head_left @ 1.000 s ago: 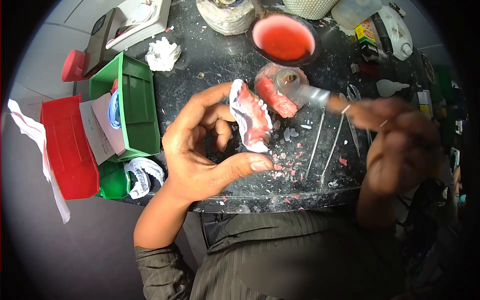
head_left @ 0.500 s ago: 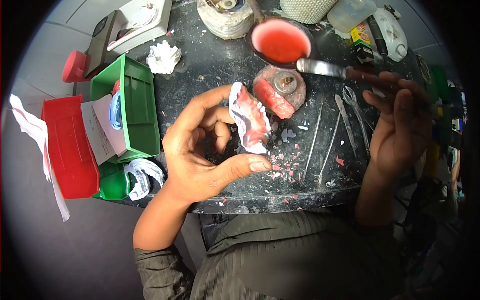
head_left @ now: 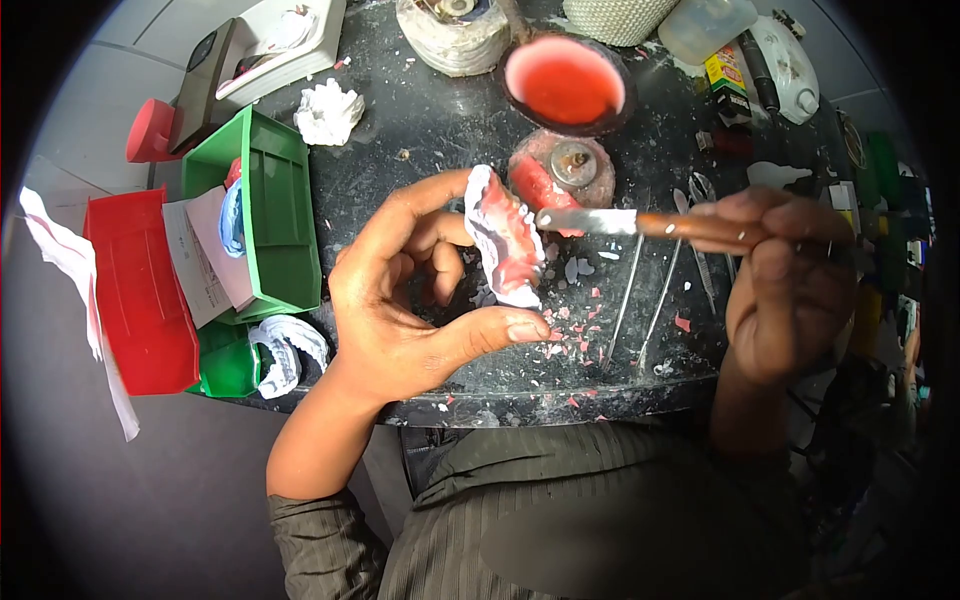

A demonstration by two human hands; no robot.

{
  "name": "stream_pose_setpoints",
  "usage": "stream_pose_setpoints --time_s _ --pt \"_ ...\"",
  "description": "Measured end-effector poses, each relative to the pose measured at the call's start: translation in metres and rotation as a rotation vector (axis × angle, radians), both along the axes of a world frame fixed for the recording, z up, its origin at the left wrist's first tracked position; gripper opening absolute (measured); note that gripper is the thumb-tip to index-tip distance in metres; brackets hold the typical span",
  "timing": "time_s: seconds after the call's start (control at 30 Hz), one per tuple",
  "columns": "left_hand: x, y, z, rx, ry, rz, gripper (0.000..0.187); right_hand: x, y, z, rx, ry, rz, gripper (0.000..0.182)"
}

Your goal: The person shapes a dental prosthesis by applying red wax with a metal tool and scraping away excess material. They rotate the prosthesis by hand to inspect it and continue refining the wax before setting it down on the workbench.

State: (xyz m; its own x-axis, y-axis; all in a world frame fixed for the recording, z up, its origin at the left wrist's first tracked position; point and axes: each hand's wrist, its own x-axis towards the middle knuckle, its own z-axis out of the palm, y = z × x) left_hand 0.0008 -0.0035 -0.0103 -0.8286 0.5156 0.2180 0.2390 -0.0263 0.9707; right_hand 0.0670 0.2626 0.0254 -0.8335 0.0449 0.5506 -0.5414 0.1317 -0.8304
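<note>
A white dental cast (head_left: pixel 480 210) with pink wax (head_left: pixel 514 238) along it is held up between the thumb and fingers of my left hand (head_left: pixel 385 290). My right hand (head_left: pixel 785 290) grips a wax knife (head_left: pixel 700 228) by its brown riveted handle. The knife's metal blade points left, its rounded tip right beside the cast's edge. Behind the blade sits a round burner (head_left: pixel 577 165) in a wax-crusted base, and a pink wax piece (head_left: pixel 535 188) rests against it. Farther back is a dark pan (head_left: pixel 565 85) of red wax.
Slim metal tools (head_left: pixel 652 300) lie between my hands. Wax crumbs (head_left: pixel 570 335) litter the front of the black bench (head_left: pixel 420 120). Green (head_left: pixel 285 210) and red bins (head_left: pixel 140 290) stand left, near another dental cast (head_left: pixel 285 350). Crumpled tissue (head_left: pixel 328 112) lies behind them.
My right hand has brought the wax knife down from near the pan to beside the cast. Its fingers have closed further around the handle. My left hand barely moved.
</note>
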Motion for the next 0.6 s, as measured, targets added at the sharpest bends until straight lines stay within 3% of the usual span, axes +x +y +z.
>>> stream_pose_setpoints --time_s 0.47,0.6 --pt "0.001 0.001 0.001 0.074 -0.113 -0.012 0.09 -0.002 -0.02 -0.002 0.132 0.071 0.018 0.021" --pt "-0.002 0.0 -0.002 0.036 0.018 -0.021 0.091 0.004 -0.015 -0.002 0.109 0.008 0.012 0.022"
